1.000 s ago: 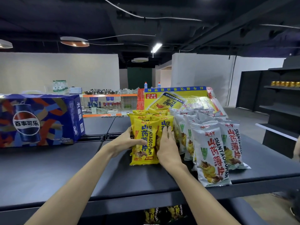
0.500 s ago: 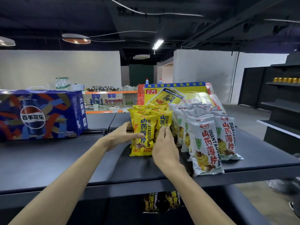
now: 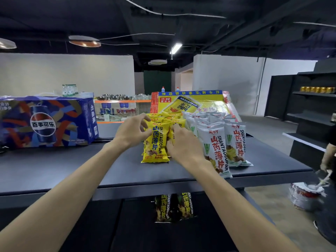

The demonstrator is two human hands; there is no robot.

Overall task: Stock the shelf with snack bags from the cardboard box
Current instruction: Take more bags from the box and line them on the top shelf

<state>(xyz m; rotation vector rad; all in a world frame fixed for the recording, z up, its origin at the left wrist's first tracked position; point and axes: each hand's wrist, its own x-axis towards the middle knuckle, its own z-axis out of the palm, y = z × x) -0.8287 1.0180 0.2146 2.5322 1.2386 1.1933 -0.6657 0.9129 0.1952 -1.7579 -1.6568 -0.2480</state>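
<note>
1. Shelf (image 3: pixel 72 168): dark, flat top tier, seen from the front edge, with goods standing on it.
2. Yellow snack bags (image 3: pixel 169 118): upright, packed in rows running back from mid-shelf.
3. Front yellow snack bag (image 3: pixel 154 148): upright at the head of the yellow rows, label facing the camera, base on the shelf.
4. Left hand (image 3: pixel 134 130): at the upper left corner of the front yellow snack bag, with curled fingers and thumb pinching its top edge.
5. Right hand (image 3: pixel 181 142): back to the camera, lying against the bag's right edge with fingers bent toward it; whether they clasp it cannot be told.
6. White snack bags (image 3: pixel 216 146): upright rows just right of the yellow ones, touching them.
7. Blue cola carton (image 3: pixel 45 122): on the shelf at far left, well apart from the bags.
8. Yellow drinks carton (image 3: pixel 189 104): behind the bag rows, its print upside down.
9. Lower-tier bags (image 3: pixel 172 208): two dim packets on the tier beneath.
10. Dark shelving unit (image 3: pixel 309 110): at right, with gold cans (image 3: pixel 316 89) on an upper tier.
</note>
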